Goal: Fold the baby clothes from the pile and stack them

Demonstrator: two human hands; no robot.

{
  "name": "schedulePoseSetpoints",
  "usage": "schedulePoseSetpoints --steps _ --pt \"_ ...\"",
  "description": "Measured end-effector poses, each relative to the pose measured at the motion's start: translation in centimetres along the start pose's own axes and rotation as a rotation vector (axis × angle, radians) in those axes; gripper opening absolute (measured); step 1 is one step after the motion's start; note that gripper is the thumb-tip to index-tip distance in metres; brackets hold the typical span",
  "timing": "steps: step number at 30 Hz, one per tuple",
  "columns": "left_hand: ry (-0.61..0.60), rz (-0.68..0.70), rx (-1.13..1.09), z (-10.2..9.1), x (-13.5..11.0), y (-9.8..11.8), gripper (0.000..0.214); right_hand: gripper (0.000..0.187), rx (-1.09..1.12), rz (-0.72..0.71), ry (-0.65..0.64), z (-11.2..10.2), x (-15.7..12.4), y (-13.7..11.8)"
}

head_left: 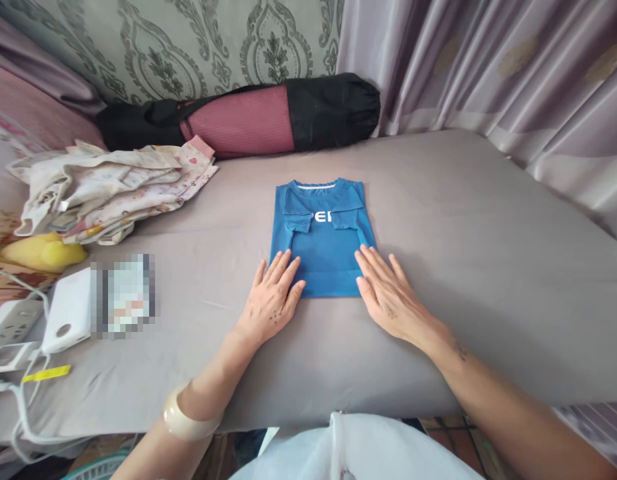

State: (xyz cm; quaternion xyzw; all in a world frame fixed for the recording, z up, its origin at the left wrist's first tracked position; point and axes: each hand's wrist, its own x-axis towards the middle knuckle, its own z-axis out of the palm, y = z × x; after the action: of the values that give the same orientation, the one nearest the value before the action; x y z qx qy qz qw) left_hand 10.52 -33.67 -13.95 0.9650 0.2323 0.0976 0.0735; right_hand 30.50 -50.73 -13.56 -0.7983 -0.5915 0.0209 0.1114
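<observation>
Head cam, so you're looking down at my two hands on a blue shirt [328, 260], which sits folded mid-sheet, right in front of me. It's a tidy boxy shape, collar at the far end with a white strip inside the neck, and both sleeves tucked in over the chest so only a bit of the white lettering peeks out between the cuffs. Fabric's smooth and thin-looking, with a wide flat band along the near edge.

My left hand [271, 293] and right hand [388, 293] lie palm down at the near corners, fingers long and a little apart, thumbs out to the side, not gripping anything. Chunky cream bangle [188, 417] on my left arm, smooth and glossy.

Under it all is a plain grey sheet [468, 247], faintly creased. Far side has a long tube bag [238, 120], pink mesh in the middle with black cloth ends, and left of the shirt there's a soft, floppy heap of printed clothes [123, 190].
</observation>
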Motion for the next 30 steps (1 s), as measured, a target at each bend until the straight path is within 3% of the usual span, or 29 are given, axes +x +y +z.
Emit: schedulePoseSetpoints --steps 3,9,14,19,22,25,30 --pt "0.062 -0.063 0.034 0.3 0.1 -0.5 0.055 0.059 -0.035 0.087 0.052 0.3 0.4 0.7" --pt "-0.011 -0.084 0.064 1.1 0.1 -1.0 0.060 0.061 -0.066 0.084 0.007 0.9 0.5 1.3" --pt "-0.001 -0.099 0.034 1.0 0.1 -1.0 0.058 0.060 -0.065 0.102 -0.001 0.7 0.5 1.2" --pt "0.080 -0.022 0.028 0.2 0.0 -0.4 0.055 0.060 -0.053 -0.008 0.097 0.4 0.2 0.6" --pt "-0.012 0.102 0.014 0.0 -0.1 -0.1 0.056 0.057 -0.027 -0.132 0.048 0.3 -0.2 0.0" --pt "-0.104 0.137 0.000 0.0 -0.1 0.0 0.058 0.053 -0.023 -0.166 -0.027 0.4 -0.4 -0.4" --pt "-0.111 0.141 -0.046 -0.2 -0.1 -0.2 0.061 0.053 -0.019 -0.156 -0.045 0.4 -0.3 -0.3"
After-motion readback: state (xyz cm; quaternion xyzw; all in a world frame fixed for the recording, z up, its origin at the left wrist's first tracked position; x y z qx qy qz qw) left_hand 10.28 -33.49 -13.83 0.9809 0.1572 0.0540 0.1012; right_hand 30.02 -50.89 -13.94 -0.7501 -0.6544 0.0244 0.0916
